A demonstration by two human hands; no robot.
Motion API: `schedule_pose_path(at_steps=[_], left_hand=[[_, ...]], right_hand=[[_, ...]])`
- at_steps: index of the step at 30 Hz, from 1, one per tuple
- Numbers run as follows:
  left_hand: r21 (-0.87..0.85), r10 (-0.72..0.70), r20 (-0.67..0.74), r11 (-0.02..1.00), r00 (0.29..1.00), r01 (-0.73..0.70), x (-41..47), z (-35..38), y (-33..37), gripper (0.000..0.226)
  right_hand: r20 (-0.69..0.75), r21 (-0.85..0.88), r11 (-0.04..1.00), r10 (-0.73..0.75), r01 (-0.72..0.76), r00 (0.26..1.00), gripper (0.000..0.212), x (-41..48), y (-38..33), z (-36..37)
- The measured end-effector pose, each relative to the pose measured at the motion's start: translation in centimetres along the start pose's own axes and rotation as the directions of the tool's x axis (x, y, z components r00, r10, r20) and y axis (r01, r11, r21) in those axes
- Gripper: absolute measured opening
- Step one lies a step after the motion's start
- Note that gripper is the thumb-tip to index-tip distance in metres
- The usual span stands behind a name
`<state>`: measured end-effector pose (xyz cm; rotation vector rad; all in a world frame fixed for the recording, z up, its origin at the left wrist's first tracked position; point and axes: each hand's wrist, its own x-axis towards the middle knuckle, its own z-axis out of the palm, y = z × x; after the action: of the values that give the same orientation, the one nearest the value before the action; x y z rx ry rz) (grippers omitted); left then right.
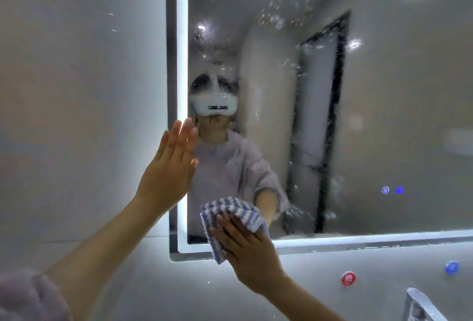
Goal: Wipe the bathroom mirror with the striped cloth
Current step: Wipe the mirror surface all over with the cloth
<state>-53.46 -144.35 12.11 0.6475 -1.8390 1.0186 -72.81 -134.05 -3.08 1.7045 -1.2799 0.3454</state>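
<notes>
The right grip [245, 246] lies flat, fingers spread, pressing the striped cloth [231, 212] against the lower left corner of the mirror [371, 116]. The left grip [169, 167], fingers straight and together, rests flat on its lit left edge; droplets speckle the glass

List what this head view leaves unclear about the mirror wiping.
All in the head view:
- mirror: its top and right side are cut off by the picture's edges.
- Glass beneath the striped cloth: hidden by the cloth and the right hand pressing it.
- left hand: this angle does not show whether it touches the mirror's lit edge.
- tap: cut off by the bottom edge.
- blue icons on the glass: too small to read.
</notes>
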Motion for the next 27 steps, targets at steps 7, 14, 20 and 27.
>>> schedule_pose_path(at_steps=[7,14,20,27], left_hand=[[0.021,0.01,-0.05,1.0,0.999,-0.009,0.3,0.2,0.1,0.057],[-0.003,0.0,-0.033,1.0,0.999,0.0,0.2,0.0,0.3,0.055],[-0.011,0.003,-0.017,1.0,1.0,-0.003,0.2,0.1,0.3,0.055],[-0.003,-0.002,-0.015,1.0,1.0,0.002,0.2,0.2,0.4,0.053]], right_hand=[[-0.133,0.06,0.917,0.398,-0.394,0.908,0.062,4.4,9.9,-5.2],[-0.114,0.078,0.889,0.458,-0.452,0.882,0.061,6.1,8.9,-5.6],[-0.03,-0.038,0.993,0.111,-0.113,0.993,0.057,3.1,8.0,-4.4],[-0.146,-0.037,0.912,0.4,-0.409,0.905,0.066,11.4,15.5,-9.6]])
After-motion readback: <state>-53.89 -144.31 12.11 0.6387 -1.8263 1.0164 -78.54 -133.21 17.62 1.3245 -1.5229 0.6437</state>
